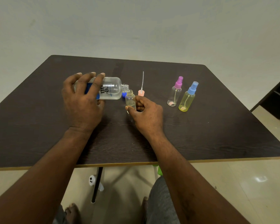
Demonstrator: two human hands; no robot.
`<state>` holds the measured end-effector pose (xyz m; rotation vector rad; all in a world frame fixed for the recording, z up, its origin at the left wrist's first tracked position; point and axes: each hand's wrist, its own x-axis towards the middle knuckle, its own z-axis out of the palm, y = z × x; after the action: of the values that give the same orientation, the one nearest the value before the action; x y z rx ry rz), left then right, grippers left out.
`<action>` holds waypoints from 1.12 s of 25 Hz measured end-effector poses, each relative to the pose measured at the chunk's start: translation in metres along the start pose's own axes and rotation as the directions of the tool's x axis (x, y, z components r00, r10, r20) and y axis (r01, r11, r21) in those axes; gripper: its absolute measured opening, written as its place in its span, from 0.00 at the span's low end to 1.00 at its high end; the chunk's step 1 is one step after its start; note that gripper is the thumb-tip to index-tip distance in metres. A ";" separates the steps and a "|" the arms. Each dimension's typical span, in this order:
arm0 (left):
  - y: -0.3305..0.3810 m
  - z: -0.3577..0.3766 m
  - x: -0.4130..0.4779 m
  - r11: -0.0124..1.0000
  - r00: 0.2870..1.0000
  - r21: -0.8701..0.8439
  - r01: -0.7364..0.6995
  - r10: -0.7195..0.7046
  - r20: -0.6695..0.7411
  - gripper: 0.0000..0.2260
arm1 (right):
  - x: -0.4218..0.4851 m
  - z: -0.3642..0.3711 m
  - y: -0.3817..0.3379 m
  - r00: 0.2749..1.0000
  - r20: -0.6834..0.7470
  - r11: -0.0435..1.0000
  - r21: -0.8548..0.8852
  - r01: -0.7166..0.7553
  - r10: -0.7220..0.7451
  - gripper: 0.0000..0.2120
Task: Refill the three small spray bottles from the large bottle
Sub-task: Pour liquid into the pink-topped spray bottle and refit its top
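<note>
My left hand (pixel 82 101) grips the large clear bottle (pixel 111 88), which has a blue label and lies tipped on its side. Its uncapped neck points right, over the mouth of a small clear bottle (pixel 130 99). My right hand (pixel 146 113) holds that small bottle upright on the table. Behind the small bottle stands its pink spray cap (pixel 141 92), with the white dip tube pointing up. A blue cap (pixel 124 94) lies behind the large bottle's neck. To the right stand a clear bottle with a purple sprayer (pixel 175 92) and a yellow bottle with a blue sprayer (pixel 188 97).
The dark wooden table (pixel 217 135) has its front edge near my body. A dark cabinet (pixel 278 101) stands at the right. Under the table are a black table leg (pixel 97 183), a white object (pixel 94 181) on the floor and something green (pixel 159 170).
</note>
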<state>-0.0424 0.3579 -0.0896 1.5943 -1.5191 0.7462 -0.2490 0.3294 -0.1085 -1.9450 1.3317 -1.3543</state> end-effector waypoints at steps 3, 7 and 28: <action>0.000 0.000 0.000 1.000 1.000 -0.003 -0.002 0.002 0.012 0.29 | 0.000 0.000 0.000 1.000 0.000 1.000 0.000 -0.007 0.007 0.15; 0.001 0.000 0.001 1.000 1.000 -0.001 -0.001 0.001 0.003 0.28 | 0.000 0.000 0.000 1.000 -0.005 1.000 -0.004 -0.002 0.002 0.15; -0.001 0.002 0.000 1.000 1.000 0.003 -0.004 0.004 -0.012 0.29 | 0.000 0.000 0.000 1.000 -0.003 1.000 -0.012 0.003 -0.003 0.16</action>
<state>-0.0417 0.3561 -0.0905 1.5865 -1.5140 0.7595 -0.2488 0.3289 -0.1084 -1.9543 1.3420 -1.3544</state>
